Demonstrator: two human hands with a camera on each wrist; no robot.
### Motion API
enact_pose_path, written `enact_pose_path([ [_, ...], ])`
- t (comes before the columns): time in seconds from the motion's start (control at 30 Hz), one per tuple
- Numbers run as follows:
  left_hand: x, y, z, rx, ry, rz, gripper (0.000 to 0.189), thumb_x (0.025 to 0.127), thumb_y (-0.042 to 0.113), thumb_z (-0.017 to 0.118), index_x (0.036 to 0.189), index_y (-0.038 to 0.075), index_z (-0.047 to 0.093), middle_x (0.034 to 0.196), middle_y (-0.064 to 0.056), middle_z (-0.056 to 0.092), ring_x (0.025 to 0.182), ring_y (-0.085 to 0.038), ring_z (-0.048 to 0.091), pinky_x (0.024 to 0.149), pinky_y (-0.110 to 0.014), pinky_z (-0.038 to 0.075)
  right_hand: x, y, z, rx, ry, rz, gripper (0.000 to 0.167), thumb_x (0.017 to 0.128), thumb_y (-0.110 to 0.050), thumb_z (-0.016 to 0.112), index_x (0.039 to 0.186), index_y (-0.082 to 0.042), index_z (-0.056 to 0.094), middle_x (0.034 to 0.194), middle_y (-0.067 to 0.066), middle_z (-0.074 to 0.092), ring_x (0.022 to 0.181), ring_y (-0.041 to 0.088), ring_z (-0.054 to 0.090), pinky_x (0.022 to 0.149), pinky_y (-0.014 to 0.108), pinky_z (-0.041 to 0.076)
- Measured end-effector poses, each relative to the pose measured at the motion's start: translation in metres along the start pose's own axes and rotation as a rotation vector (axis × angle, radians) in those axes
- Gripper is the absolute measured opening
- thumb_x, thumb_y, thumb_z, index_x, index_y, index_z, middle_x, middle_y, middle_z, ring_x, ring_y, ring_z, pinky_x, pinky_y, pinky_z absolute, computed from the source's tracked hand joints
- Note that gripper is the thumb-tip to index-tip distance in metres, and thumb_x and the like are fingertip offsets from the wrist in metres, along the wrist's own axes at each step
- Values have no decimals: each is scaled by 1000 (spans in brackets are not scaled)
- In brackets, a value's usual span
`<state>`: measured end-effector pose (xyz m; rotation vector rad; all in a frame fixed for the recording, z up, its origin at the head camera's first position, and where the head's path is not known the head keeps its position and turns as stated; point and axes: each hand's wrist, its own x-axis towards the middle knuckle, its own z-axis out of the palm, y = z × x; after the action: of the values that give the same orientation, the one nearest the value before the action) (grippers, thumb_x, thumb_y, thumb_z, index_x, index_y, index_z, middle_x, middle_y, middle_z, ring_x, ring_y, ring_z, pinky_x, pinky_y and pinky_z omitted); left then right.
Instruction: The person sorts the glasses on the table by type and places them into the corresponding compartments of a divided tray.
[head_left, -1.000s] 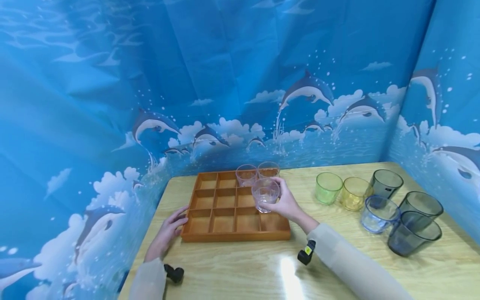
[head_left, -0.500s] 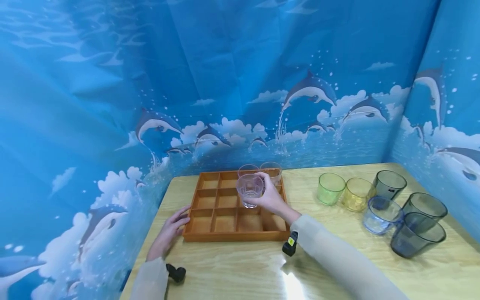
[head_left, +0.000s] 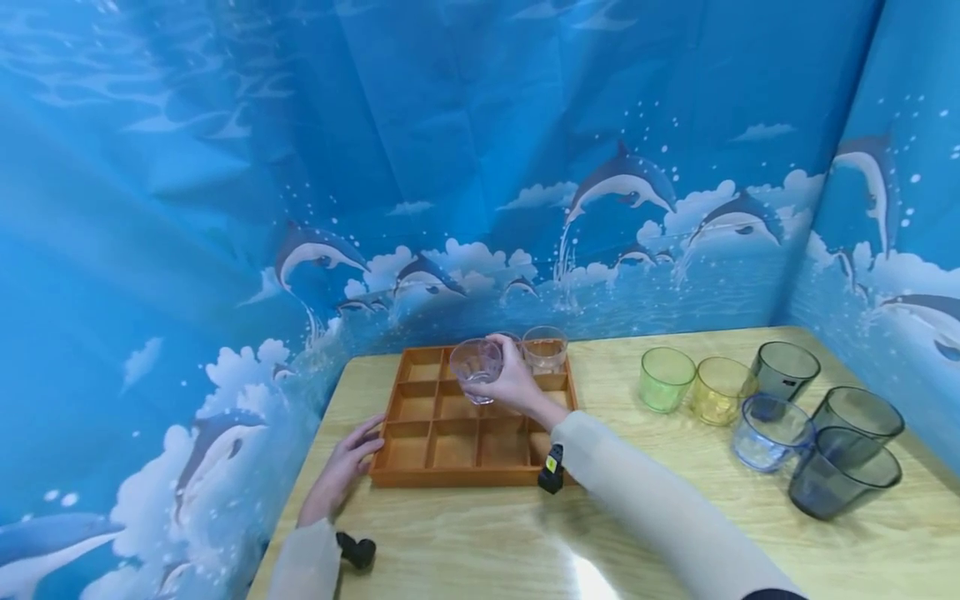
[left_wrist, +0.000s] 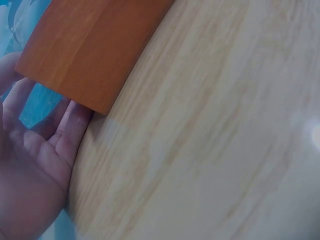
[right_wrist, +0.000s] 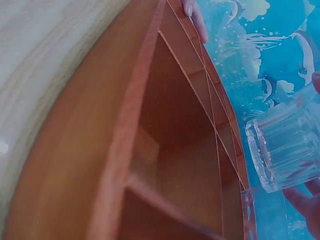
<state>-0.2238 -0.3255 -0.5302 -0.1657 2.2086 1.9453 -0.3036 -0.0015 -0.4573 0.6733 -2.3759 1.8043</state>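
My right hand (head_left: pixel 516 382) grips a clear drinking glass (head_left: pixel 467 364) between thumb and fingers, above the wooden compartment tray (head_left: pixel 480 477). In the right wrist view the glass (right_wrist: pixel 285 145) hangs over the tray's dividers, part of it cut off by the frame edge. My left hand (head_left: pixel 345 468) touches the tray's left side near its front corner, and in the left wrist view its fingers lie along the wood. Another clear glass (head_left: pixel 546 348) stands in the back right compartment. Left of it, one more clear glass is mostly hidden behind my right hand.
On the right of the table (head_left: pixel 465 542) stand a green glass (head_left: pixel 666 382), a yellow glass (head_left: pixel 720 392), a blue glass (head_left: pixel 768 437) and several grey glasses (head_left: pixel 843 475). A dolphin-print backdrop (head_left: pixel 465 167) rises behind the table's back edge.
My right hand has carried the clear glass leftward and slightly back over the tray, now partly covering a glass in the back row. The left hand has stayed at the tray's side.
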Motion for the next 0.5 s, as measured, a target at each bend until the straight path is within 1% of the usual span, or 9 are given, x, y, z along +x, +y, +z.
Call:
enact_pose_path([
  [0.13, 0, -1, 0, -1, -2, 8, 55, 88, 31, 61, 140, 23, 43, 146, -6, 29, 132, -28, 28, 105, -58, 18, 7, -4, 5, 7, -2, 21, 86, 69, -30, 83, 135, -13, 30, 131, 5, 38, 120, 20, 41, 93, 39, 43],
  [0.17, -1, -2, 1, -12, -2, 11, 55, 88, 30, 61, 140, 22, 43, 146, -5, 30, 131, -27, 29, 105, -57, 18, 7, -9, 4, 23, -11, 27, 87, 70, -27, 82, 137, -11, 29, 133, 8, 36, 122, 23, 39, 95, 41, 42],
  [0.2, -2, 1, 2, -23, -10, 10, 55, 89, 28, 60, 140, 21, 42, 146, -6, 30, 131, -28, 28, 105, -57, 17, 10, -9, 5, 32, -14, 32, 88, 70, -26, 82, 138, -10, 28, 135, 10, 35, 125, 23, 37, 96, 41, 41],
  [0.27, -2, -1, 4, -38, -13, 15, 56, 89, 27, 60, 141, 19, 41, 146, -7, 29, 132, -28, 27, 105, -58, 17, 15, -10, 6, 46, -20, 43, 89, 71, -26, 82, 138, -11, 26, 137, 11, 32, 128, 23, 35, 97, 41, 40],
  [0.37, 0, -1, 5, -44, 4, 13, 56, 89, 26, 61, 140, 18, 42, 145, -8, 32, 130, -29, 29, 104, -58, 19, 24, -10, 7, 79, -45, 52, 91, 71, -24, 81, 140, -8, 23, 140, 12, 28, 130, 24, 32, 99, 41, 38],
  [0.4, 0, -1, 5, -40, 13, 8, 56, 89, 27, 61, 140, 18, 43, 145, -9, 32, 130, -29, 30, 104, -59, 19, 29, -5, 10, 81, -44, 49, 92, 71, -27, 82, 140, -10, 24, 140, 11, 28, 130, 21, 32, 98, 40, 39],
  [0.43, 2, -3, 5, -29, 21, 13, 56, 88, 29, 61, 140, 19, 43, 144, -9, 33, 130, -29, 30, 103, -60, 20, 31, -5, 11, 81, -48, 44, 91, 71, -27, 82, 139, -10, 23, 140, 10, 28, 130, 21, 32, 98, 39, 39],
  [0.5, 2, -2, 4, -21, 29, 11, 56, 88, 29, 61, 140, 19, 43, 144, -10, 34, 129, -30, 31, 103, -60, 20, 36, -5, 14, 81, -62, 34, 92, 71, -28, 81, 140, -9, 22, 141, 10, 26, 131, 20, 30, 99, 38, 38],
])
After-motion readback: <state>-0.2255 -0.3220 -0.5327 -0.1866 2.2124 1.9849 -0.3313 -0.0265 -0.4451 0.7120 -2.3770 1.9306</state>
